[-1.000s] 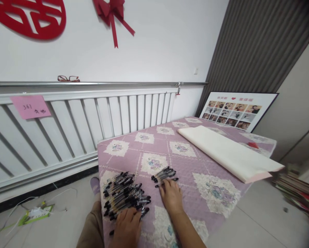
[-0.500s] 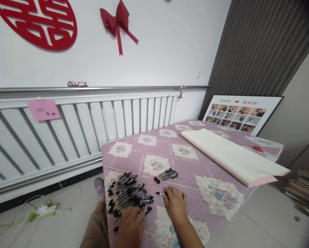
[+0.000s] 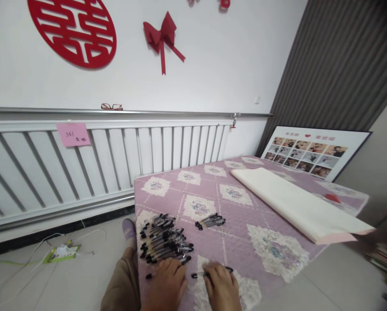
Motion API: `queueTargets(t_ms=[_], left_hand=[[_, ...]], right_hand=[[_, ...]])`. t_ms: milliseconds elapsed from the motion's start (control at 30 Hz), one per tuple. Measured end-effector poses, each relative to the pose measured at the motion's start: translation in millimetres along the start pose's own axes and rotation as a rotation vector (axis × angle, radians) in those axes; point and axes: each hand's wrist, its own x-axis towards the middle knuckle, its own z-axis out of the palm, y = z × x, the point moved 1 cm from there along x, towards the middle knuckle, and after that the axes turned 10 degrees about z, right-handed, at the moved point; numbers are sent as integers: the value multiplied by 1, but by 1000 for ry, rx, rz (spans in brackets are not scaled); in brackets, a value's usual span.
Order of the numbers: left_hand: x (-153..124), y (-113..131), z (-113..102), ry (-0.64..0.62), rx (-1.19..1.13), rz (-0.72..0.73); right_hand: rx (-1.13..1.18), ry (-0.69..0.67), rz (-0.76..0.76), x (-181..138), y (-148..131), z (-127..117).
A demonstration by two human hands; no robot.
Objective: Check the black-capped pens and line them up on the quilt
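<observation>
Black pens [image 3: 166, 242] lie heaped; right of them, our right hand [image 3: 222, 283] is curled around one pen [image 3: 196, 275], seemingly singling it out; our left hand's [image 3: 168, 278] grip we cannot tell. Moving it needs steady fingers.

Bare left hand [image 3: 168, 278]: palm down, back uppermost, fingers close together and bent, pointing forward. Bare right hand [image 3: 220, 283]: just beside it, not touching; back up, fingers curled in, some blur at the fingertips. Both wrists near lower edge of view. Leg in brown cloth trousers [image 3: 122, 283] at left; foot in purple shoe [image 3: 128, 228] ahead.
</observation>
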Motion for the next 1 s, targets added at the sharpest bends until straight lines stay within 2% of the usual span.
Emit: queueTargets(t_ms=[167,300,367,433,533,667,833,1000], left_hand=[[-3,10,0,-156,-45,-66],[-8,11,7,-240,-51,-159],[-10,11,10,-237,-68,-184],[-12,11,10,-216,-101,-223],[-12,11,6,-183,-128,-282],[-12,11,2,-116,-165,-260],[-15,9,6,-113,-197,-205],[-11,16,10,-105,-196,-153]], right_hand=[[94,-35,-38,-15,-34,9],[381,-85,1,-17,-46,14],[565,-18,143,-14,-38,12],[696,56,351,-11,-26,10],[849,60,564,-7,-15,6],[1017,-75,620,-3,-22,2],[1062,-286,626,1,-32,-2],[1079,-389,590,1,-31,1]])
